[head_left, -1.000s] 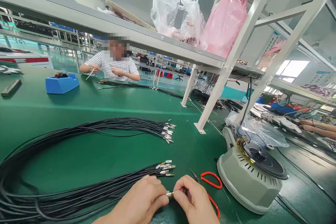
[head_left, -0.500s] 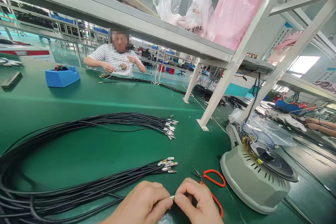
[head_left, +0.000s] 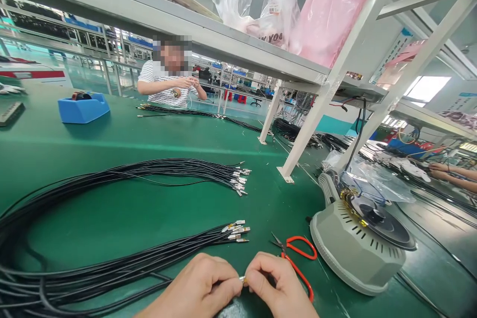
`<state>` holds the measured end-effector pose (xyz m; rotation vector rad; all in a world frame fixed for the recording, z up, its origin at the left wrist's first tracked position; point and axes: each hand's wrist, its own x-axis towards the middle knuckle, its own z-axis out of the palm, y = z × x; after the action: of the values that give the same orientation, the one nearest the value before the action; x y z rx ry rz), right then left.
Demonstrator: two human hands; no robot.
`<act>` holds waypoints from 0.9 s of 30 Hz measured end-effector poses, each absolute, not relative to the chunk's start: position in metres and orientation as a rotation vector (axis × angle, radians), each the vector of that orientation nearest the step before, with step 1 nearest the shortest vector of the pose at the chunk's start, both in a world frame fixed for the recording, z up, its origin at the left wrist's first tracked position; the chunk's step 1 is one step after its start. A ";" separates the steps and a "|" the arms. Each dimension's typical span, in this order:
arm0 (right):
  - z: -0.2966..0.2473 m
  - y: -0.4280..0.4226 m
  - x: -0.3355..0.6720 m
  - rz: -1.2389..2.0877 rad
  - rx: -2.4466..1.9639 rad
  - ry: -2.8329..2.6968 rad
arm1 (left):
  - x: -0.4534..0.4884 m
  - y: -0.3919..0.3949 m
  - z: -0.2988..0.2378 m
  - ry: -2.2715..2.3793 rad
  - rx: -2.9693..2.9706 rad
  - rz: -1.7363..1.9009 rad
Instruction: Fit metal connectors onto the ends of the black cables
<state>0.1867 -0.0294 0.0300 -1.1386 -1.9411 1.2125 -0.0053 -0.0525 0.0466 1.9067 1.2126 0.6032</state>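
Observation:
At the bottom edge my left hand and my right hand meet fingertip to fingertip. Between them they pinch the small metal connector on the end of one black cable. That cable runs left under my left hand into the big loop of black cables. Just beyond my hands lies the near bundle of cable ends with metal tips. A second bundle of tipped ends lies farther back.
Red-handled scissors lie right of my right hand. A grey round machine stands at the right. White shelf legs stand on the green table. A blue tray sits far left. A person in a striped shirt works opposite.
My hands stay pinched on the connector, shifted slightly lower in view. The view has turned a little. The person opposite has raised both hands to the chest.

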 end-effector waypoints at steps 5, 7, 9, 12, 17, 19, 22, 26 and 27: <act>0.030 -0.028 0.188 1.231 -1.101 -1.895 | -0.007 -0.057 0.057 1.183 1.901 0.581; 0.031 -0.027 0.188 1.197 -1.120 -1.884 | -0.013 -0.056 0.065 1.118 1.952 0.542; 0.031 -0.028 0.187 1.087 -1.164 -1.970 | -0.020 -0.052 0.070 1.061 2.021 0.575; 0.029 -0.030 0.182 0.860 -1.210 -2.218 | -0.031 -0.042 0.071 1.142 2.030 0.735; 0.021 -0.031 0.174 0.610 -1.270 -2.421 | -0.030 -0.040 0.056 1.336 2.081 0.592; 0.020 -0.031 0.175 0.595 -1.276 -2.442 | -0.024 -0.045 0.048 1.346 2.142 0.467; 0.022 -0.032 0.178 0.662 -1.272 -2.418 | -0.016 -0.049 0.037 1.385 2.250 0.390; 0.020 -0.033 0.179 0.646 -1.286 -2.436 | -0.012 -0.047 0.027 1.478 2.296 0.399; 0.019 -0.033 0.178 0.605 -1.284 -2.452 | -0.012 -0.046 0.027 1.496 2.291 0.405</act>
<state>0.1784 -0.0325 0.0190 -1.2836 -2.4523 0.6050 -0.0124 -0.0461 0.0266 2.2913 1.4961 0.4050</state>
